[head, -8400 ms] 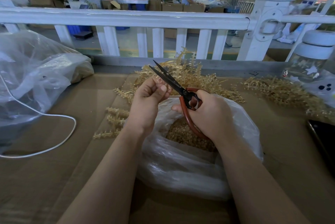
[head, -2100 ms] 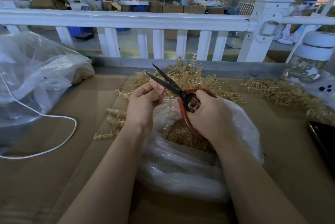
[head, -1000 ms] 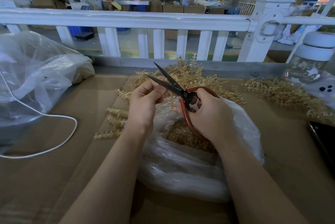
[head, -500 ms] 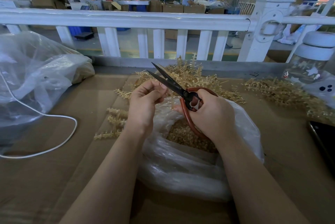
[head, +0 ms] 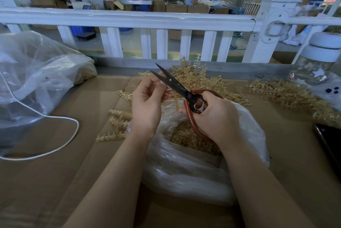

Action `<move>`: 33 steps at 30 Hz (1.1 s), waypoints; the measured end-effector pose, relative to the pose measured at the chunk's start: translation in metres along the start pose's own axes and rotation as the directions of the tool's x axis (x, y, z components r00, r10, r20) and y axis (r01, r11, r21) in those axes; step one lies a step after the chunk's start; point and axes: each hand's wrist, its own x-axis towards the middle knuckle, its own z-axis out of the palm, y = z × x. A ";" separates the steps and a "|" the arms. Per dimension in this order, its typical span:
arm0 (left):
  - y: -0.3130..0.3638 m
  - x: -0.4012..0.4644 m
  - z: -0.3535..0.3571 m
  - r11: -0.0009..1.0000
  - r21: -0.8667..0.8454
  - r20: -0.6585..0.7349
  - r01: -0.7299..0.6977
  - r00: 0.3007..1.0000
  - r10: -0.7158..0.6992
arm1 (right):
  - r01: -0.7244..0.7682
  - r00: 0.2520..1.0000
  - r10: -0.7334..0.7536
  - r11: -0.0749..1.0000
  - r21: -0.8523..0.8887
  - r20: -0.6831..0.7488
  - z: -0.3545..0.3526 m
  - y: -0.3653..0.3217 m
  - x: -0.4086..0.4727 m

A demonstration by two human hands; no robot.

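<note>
The right hand (head: pixel 215 117) grips the red loop handles of the scissors (head: pixel 173 83), fingers curled through them; the dark blades stand slightly parted, tips towards the far left corner of the surface (head: pixel 55 181). The left hand (head: pixel 147 106) pinches a pale plastic strip (head: pixel 176 102) between thumb and fingertips, just beside the blades (its lower end dangles free). Both hands hover over an open clear bag (head: pixel 184 172) near the middle of the front edge; small cut pieces (head: pixel 186 137) lie inside it. A heap of strips (head: pixel 199 80) sits by the far edge; a larger bag (head: pixel 36 80) and a white cable (head: pixel 70 135) lie towards the left edge.
</note>
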 end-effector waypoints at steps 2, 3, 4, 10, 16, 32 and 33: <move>-0.001 0.000 -0.001 1.000 0.011 -0.018 -0.010 1.000 0.010 | 0.001 1.000 -0.001 1.000 0.004 0.003 0.001 0.000 0.000; -0.001 0.000 -0.001 1.000 0.013 -0.021 -0.010 1.000 0.010 | 0.002 1.000 -0.002 1.000 0.009 0.008 0.000 0.000 0.000; -0.001 0.000 -0.001 1.000 0.012 -0.020 -0.009 1.000 0.009 | 0.007 1.000 -0.007 1.000 0.012 0.010 0.000 0.000 0.000; 0.002 -0.001 -0.001 0.998 0.062 -0.001 -0.013 1.000 0.013 | 0.002 0.999 -0.002 1.000 0.017 0.048 0.000 0.001 -0.001; -0.003 -0.002 0.000 0.984 0.172 0.038 -0.043 0.999 0.037 | 0.009 0.999 -0.009 1.000 0.017 0.035 0.000 0.002 -0.002; 0.002 -0.004 0.003 0.986 0.136 0.107 -0.095 0.991 0.081 | 0.039 0.999 -0.037 0.999 0.038 -0.036 0.003 0.005 -0.002; 0.002 -0.004 0.003 0.988 0.123 0.113 -0.094 0.990 0.081 | 0.044 0.998 -0.042 0.998 0.043 -0.037 0.004 0.006 -0.002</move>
